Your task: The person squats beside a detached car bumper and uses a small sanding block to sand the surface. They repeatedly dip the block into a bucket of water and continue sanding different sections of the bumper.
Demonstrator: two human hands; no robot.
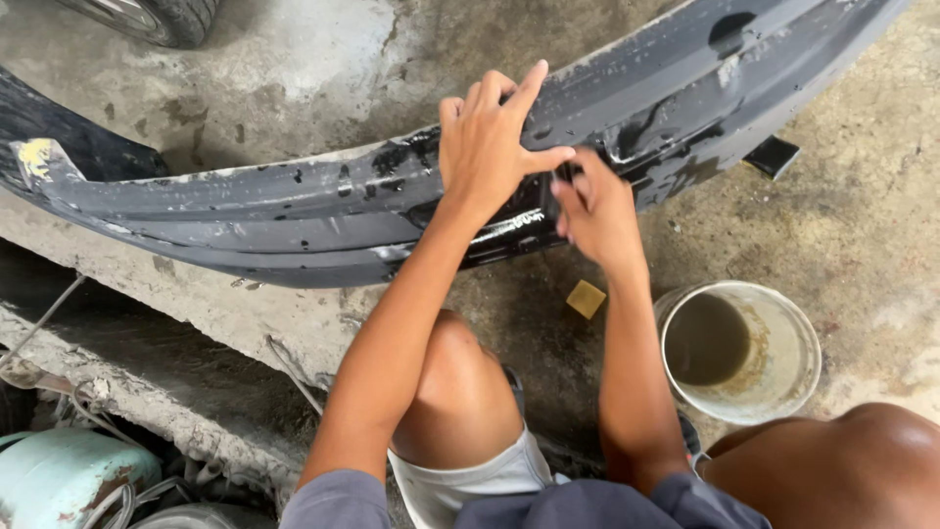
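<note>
Long dark grey plastic car bumper (294, 201), wet and scuffed, lies across the concrete floor (862, 225), running from the left edge up to the top right. The person crouches over its middle.

Left hand (490, 147): flat on the bumper's top face, fingers spread and slightly bent, thumb out to the right. Pressing down, gripping nothing.

Right hand (595, 211): just beside the left, on the lower front face by the glossy wet black patch. Fingers curled in against the surface and motion-blurred. Can't tell whether a pad or sheet is pinched under them.

Nearby: small tan square piece (586, 299) on the wet floor below the right hand, looks like an abrasive pad. White plastic bucket of murky water (739, 353) to the right, near the right knee. Car tyre (157, 18) at the top edge. Pale green metal cylinder (59, 475) with cables at bottom left.

Judgement on doing this well, it reads as wet rubbing:
- keep the left hand bracing close to the work so the panel doesn't flex or slide
- short even strokes, light pressure
- keep the surface wet
- ease off at the moulded ridges, where it's easy to cut through
</note>
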